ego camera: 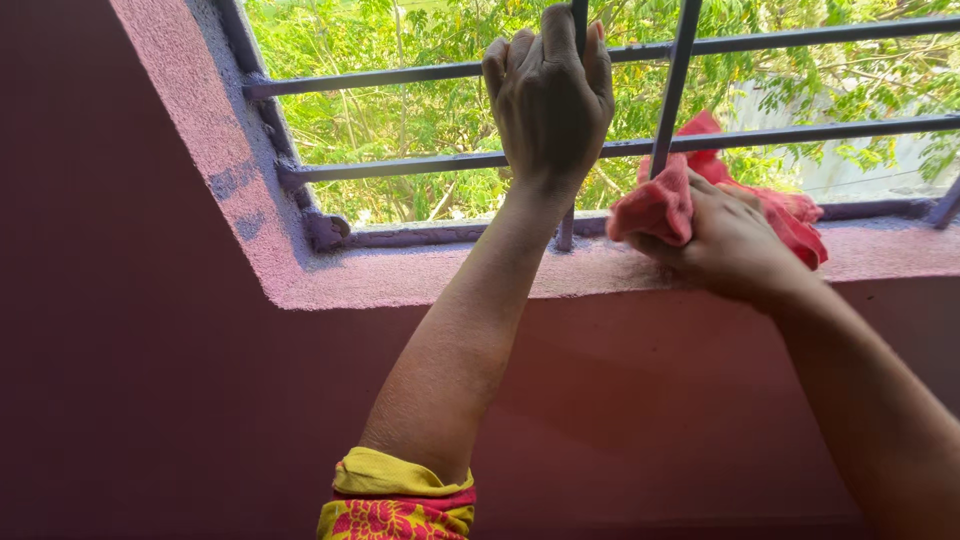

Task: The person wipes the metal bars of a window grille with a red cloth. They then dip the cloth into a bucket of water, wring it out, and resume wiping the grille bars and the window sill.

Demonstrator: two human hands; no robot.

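Red cloth [665, 205] is bunched in the right hand [735, 245], at the foot of one upright window bar [672, 90] just above the pink sill [420, 275]. Part of the cloth wraps round the near side of that bar, and the rest trails behind the hand toward the right, lying against the lowest rail. The right fingers are curled tight about the cloth, pinching it into a wad; the fingertips themselves are buried in the folds, so I cannot tell how each one sits.

Nearest the camera, at the bottom edge, a yellow sleeve with a red flower print [395, 500] is pushed up on the left arm. That forearm rises to the left hand [550, 95], which is closed round another upright bar [578, 20], to the left of the one with the cloth. Its fingers are pressed together and wrapped over the bar, knuckles facing the camera.

Both hands are near each other but apart, the left higher than the right.

The grille [400, 165] is made of dark purple horizontal and upright bars set in a rough pink reveal [200, 120]. The wall below the sill is a darker reddish pink. Beyond the bars stand sunlit green trees [400, 110].
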